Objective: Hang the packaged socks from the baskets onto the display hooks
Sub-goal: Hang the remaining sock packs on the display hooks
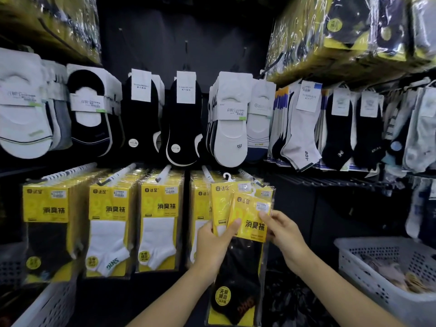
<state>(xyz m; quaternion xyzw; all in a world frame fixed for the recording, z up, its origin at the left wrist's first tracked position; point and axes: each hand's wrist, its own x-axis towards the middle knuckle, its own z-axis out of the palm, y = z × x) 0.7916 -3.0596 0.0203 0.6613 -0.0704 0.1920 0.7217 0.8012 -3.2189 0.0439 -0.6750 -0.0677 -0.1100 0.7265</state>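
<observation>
Between the two hands, a pack of black socks (238, 267) hangs slightly tilted, its yellow card header up at the fingertips and its glossy clear sleeve running down past both wrists. The left hand (215, 246) grips from the pack's left side, thumb laid over the front and fingers curled out of sight behind. The same grip takes in a pack of white socks (220, 204) with a matching yellow card, just behind the first and up to its left. The right hand (284, 232) pinches the right edge of the black pair's card, thumb on its face just under the small pale price label. A thin white plastic hanger (227, 177) curls up from the rear pack, above both hands.

Beyond the left fingertips a white display hook (208, 173) juts forward, loaded with more yellow packs directly behind the held ones. Left of the left hand hang further rows of hung packs (158, 220): flat, rectangular and film-wrapped. Right of the right forearm stands a white perforated plastic basket (363, 274), its contents too blurred to name. A second lattice basket (47, 305) sits lower, left of the left forearm.
</observation>
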